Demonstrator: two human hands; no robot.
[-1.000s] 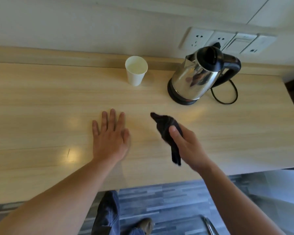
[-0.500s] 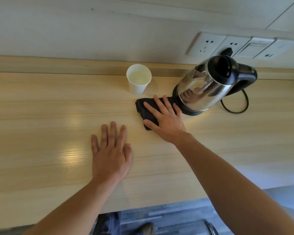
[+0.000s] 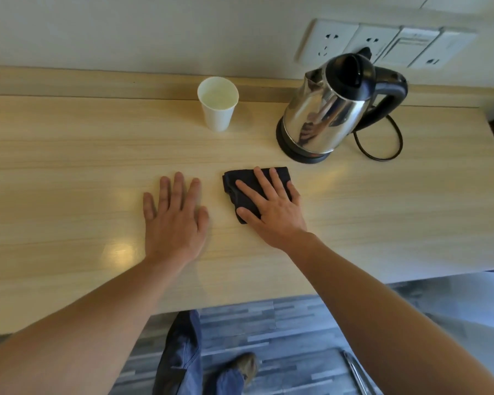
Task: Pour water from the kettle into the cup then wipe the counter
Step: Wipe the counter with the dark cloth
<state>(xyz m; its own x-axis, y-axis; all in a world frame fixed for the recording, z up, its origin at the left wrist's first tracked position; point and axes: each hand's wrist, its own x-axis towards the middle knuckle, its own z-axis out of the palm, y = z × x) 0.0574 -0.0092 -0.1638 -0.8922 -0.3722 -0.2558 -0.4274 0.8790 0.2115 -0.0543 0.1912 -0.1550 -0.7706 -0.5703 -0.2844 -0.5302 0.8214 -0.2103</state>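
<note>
Black cloth (image 3: 251,189) lies folded on the wooden counter (image 3: 69,172), pinned flat under the right hand (image 3: 271,206), fingers spread, palm pressing down, not gripping. Left hand (image 3: 174,220) just beside it, flat and open on the counter, holding nothing. White paper cup (image 3: 218,104) stands upright near the back edge, water visible inside. Steel kettle (image 3: 331,109) with black lid and handle sits on its base to the right of the cup, well apart from the cloth; cord (image 3: 380,141) loops behind it. Wall sockets (image 3: 382,44) above.
</note>
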